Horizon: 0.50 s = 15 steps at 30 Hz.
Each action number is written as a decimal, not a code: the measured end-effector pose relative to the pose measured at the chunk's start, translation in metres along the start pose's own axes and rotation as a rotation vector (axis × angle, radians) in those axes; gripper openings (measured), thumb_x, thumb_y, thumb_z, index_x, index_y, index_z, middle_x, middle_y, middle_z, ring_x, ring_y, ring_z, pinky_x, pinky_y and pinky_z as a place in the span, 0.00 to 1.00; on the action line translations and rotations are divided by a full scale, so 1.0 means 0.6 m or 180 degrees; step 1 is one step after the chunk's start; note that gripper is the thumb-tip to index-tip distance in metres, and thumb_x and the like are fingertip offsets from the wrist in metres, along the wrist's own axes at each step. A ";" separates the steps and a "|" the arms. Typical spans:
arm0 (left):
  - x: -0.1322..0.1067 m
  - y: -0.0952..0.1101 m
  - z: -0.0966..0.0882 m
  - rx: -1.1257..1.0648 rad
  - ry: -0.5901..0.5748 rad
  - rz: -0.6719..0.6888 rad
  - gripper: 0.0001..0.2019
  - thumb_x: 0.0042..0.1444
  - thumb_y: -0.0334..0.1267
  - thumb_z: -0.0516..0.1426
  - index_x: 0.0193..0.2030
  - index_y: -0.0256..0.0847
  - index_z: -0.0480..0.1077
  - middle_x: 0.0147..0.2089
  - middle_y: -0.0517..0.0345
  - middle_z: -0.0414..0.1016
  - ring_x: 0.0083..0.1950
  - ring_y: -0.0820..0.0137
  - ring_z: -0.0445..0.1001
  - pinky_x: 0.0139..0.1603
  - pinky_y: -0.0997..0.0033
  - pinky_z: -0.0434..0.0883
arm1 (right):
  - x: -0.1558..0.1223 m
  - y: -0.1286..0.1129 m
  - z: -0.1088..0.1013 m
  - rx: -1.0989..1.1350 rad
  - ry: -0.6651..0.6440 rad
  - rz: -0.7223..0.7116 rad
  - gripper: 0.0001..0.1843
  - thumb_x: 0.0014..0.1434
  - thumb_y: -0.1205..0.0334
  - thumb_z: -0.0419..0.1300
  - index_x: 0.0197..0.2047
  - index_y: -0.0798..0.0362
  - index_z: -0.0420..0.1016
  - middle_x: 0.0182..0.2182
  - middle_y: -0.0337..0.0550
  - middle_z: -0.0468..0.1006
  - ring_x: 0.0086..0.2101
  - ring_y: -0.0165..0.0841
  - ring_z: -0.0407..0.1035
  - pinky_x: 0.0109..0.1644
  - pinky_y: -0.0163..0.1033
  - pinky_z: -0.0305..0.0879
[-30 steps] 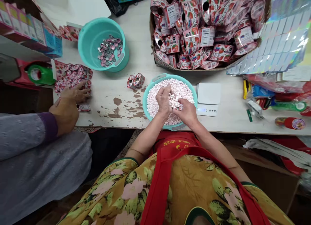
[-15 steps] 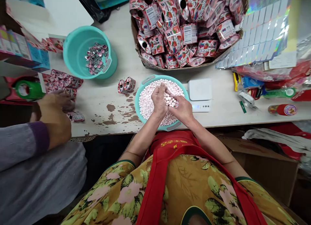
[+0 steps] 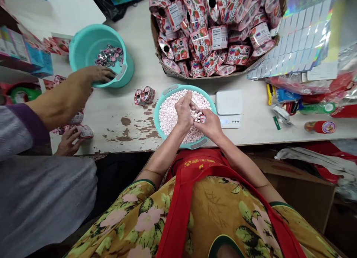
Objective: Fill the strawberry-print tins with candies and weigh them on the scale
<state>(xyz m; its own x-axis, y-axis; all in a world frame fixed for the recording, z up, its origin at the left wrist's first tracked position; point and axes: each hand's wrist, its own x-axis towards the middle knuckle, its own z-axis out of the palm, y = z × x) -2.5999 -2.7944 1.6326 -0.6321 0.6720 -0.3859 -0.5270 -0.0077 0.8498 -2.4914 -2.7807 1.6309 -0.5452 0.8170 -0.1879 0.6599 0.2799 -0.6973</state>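
Over a turquoise basin full of small pale pink candies, my two hands meet. My left hand is closed, its thumb pointing up and its fingers cupped against some loose candies. My right hand curls round a small strawberry-printed container, mostly hidden by the fingers; candies lie at its opening, between the hands. To the left of the basin, two printed round containers stand side by side.
A white digital scale is right of the basin. Behind stands a carton heaped with strawberry-printed containers. At left, a co-worker's hand reaches into a turquoise bucket of small caps; their other hand touches a printed container.
The co-worker's hand has moved from the printed containers to the bucket. Fewer candies show between my hands, and more of the printed container is visible.
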 end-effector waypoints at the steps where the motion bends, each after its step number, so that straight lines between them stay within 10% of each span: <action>1: 0.001 0.001 -0.002 -0.0026 -0.0017 0.0047 0.28 0.58 0.61 0.61 0.21 0.40 0.60 0.17 0.66 0.59 0.20 0.78 0.66 0.23 0.77 0.64 | 0.001 -0.001 0.001 0.0002 -0.0009 -0.0013 0.15 0.49 0.60 0.66 0.42 0.51 0.75 0.41 0.45 0.79 0.42 0.43 0.74 0.45 0.44 0.69; 15: 0.010 -0.008 -0.029 0.0043 -0.0396 0.0247 0.28 0.55 0.61 0.63 0.21 0.40 0.60 0.18 0.67 0.62 0.18 0.80 0.63 0.21 0.77 0.63 | 0.011 -0.010 0.009 0.0534 -0.0012 0.0247 0.20 0.44 0.63 0.64 0.44 0.52 0.76 0.41 0.43 0.80 0.42 0.40 0.74 0.51 0.44 0.69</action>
<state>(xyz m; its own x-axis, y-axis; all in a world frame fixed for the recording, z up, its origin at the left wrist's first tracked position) -2.6112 -2.8028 1.6202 -0.5948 0.7564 -0.2721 -0.4711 -0.0538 0.8804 -2.5020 -2.7797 1.6298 -0.4981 0.8310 -0.2478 0.6047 0.1280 -0.7861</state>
